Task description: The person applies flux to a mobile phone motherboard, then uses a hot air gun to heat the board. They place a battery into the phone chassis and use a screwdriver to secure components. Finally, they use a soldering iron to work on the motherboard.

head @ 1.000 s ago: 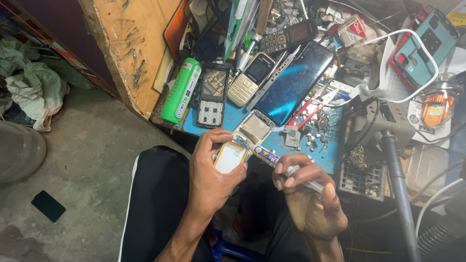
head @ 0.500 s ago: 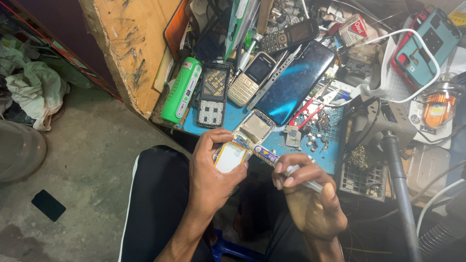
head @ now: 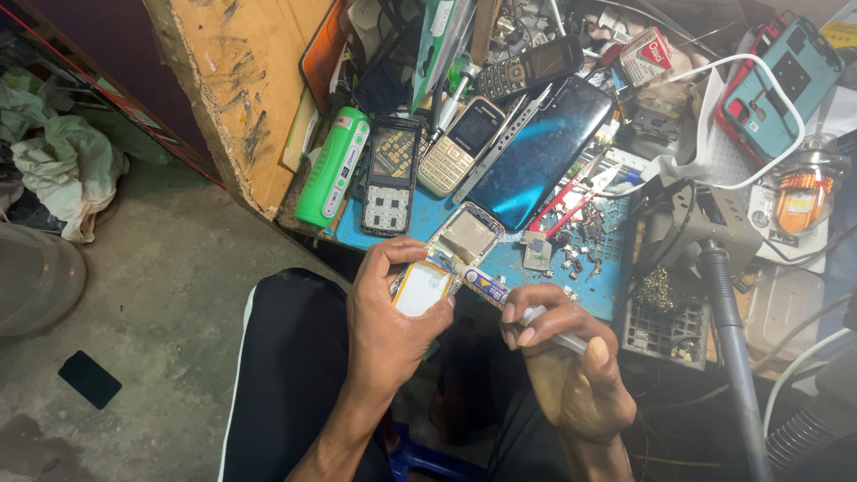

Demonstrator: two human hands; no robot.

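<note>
1. At centre frame, the left hand (head: 390,314) curls around an opened phone (head: 444,263), thumb and fingers gripping it at the bench edge.
2. The right hand (head: 562,357) pinches a slim tube (head: 486,287), its tip at the phone.
3. A red-and-white box (head: 647,55) sits at the upper right.
4. The phone shows a pale inner panel.

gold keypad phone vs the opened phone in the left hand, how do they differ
The gold keypad phone lies whole on the cluttered bench, screen and keys facing up; the opened phone has its back off, showing its insides and a pale flat battery.

The gold phone is untouched; the opened phone is held in the left hand, with the right hand bringing a small tube to it.

Both are small bar-shaped handsets.
</note>
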